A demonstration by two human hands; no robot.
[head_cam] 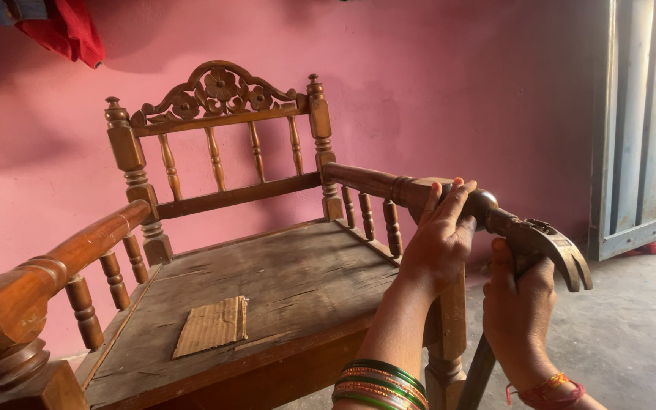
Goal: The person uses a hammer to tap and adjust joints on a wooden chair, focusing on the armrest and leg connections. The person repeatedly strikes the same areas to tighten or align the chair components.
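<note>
Right hand (521,300) fisted — hammer (548,250) upright

**What you can't really make out here**

The hammer (540,247) handle drops behind the right hand (518,311) and runs off the bottom edge, so its end is out of sight. The left hand (438,243) covers the front end of the chair's right armrest (389,186), so whatever the hammer head meets there is hidden. The near left armrest (32,285) is cut by the left edge, and the chair legs fall below the picture. Red cloth (70,30) hanging top left is cropped by the top edge. The grey metal door (643,121) on the far right is cut off too.
</note>
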